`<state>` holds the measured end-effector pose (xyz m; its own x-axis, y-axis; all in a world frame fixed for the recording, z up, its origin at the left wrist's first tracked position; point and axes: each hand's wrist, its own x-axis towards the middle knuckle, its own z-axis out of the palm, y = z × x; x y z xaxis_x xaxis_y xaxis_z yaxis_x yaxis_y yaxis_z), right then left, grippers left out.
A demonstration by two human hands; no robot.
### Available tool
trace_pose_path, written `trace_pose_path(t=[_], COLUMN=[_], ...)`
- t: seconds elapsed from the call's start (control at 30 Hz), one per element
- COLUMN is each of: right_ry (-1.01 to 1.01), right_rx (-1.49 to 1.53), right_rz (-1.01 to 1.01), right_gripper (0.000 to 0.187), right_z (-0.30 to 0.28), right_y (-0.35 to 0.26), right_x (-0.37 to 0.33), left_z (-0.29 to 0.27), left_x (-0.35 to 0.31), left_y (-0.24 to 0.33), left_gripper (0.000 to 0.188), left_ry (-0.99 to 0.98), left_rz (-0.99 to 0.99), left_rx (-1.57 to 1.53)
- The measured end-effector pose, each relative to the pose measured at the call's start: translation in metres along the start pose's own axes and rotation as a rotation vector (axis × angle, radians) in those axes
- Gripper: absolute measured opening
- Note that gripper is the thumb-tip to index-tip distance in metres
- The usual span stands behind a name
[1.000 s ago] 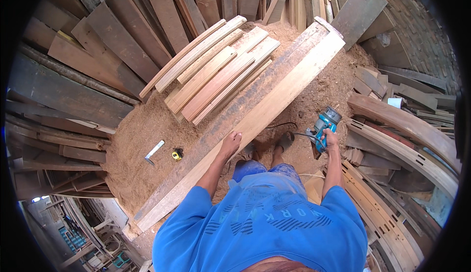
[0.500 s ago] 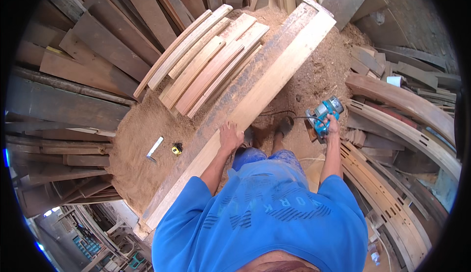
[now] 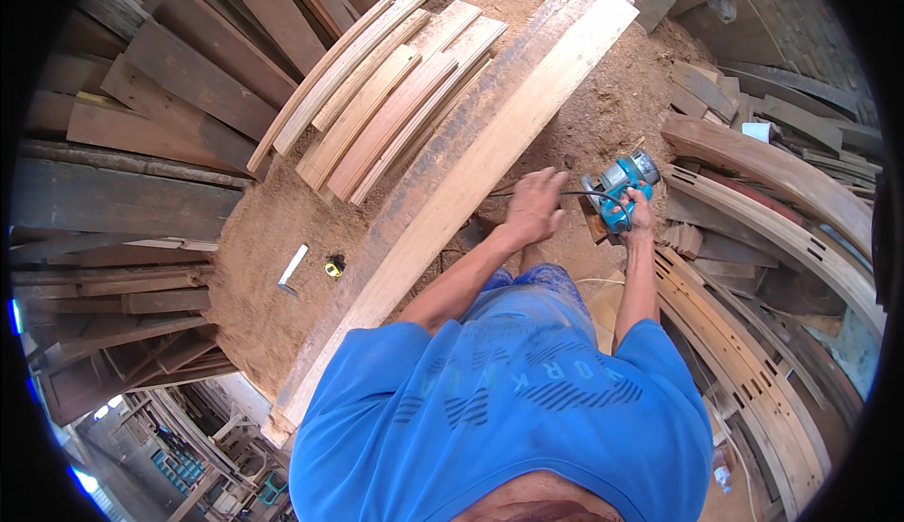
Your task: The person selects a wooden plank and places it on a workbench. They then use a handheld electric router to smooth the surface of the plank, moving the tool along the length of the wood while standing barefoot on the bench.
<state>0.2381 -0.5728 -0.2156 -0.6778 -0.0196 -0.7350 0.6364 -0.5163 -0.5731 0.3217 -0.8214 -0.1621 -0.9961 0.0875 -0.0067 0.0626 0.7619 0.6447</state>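
In the head view, my right hand (image 3: 637, 214) grips the teal handle of a wood router (image 3: 622, 190) with a silver motor housing, held off to the right of my legs. A dark power cord (image 3: 582, 192) runs from it toward my left hand (image 3: 537, 207). That hand hovers between the router and the long plank (image 3: 471, 175), fingers stretched toward the tool. Whether the fingers touch the cord I cannot make out. The pale plank lies diagonally on the bench in front of me, alongside a darker, dusty strip.
Beyond the bench, several machined wooden strips (image 3: 395, 112) lie side by side. A yellow tape measure (image 3: 333, 266) and a square (image 3: 294, 266) rest on the sawdust (image 3: 250, 305) at left. Slotted boards (image 3: 744, 371) are stacked at right; dark boards (image 3: 132, 188) line the left.
My left hand has lifted off the plank and moved right, toward the router. The right hand still holds the router at about the same spot.
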Motion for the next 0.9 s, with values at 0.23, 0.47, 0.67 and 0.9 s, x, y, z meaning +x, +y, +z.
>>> trace_pose_path(t=[0.23,0.47,0.67,0.9], right_ry=[-0.059,-0.03,-0.026,0.072], right_rx=[0.088,0.103,-0.073,-0.323], right_rz=[0.074,0.098,0.048,0.092], right_gripper=[0.031,0.011,0.012,0.011], right_z=[0.007,-0.019,-0.038,-0.008], right_y=[0.004,0.012,0.002,-0.014], right_x=[-0.002,0.05,0.05,0.017], left_z=[0.007,-0.03,-0.004,0.085], left_x=[0.044,-0.112,-0.252,-0.305], left_y=[0.042,-0.023,-0.036,-0.006], left_gripper=[0.031,0.022,0.02,0.024], left_ry=[-0.26,-0.349,-0.241,0.048], left_rz=[0.265,-0.194,-0.553,-0.742], left_rx=[-0.071,-0.233,-0.284,-0.428])
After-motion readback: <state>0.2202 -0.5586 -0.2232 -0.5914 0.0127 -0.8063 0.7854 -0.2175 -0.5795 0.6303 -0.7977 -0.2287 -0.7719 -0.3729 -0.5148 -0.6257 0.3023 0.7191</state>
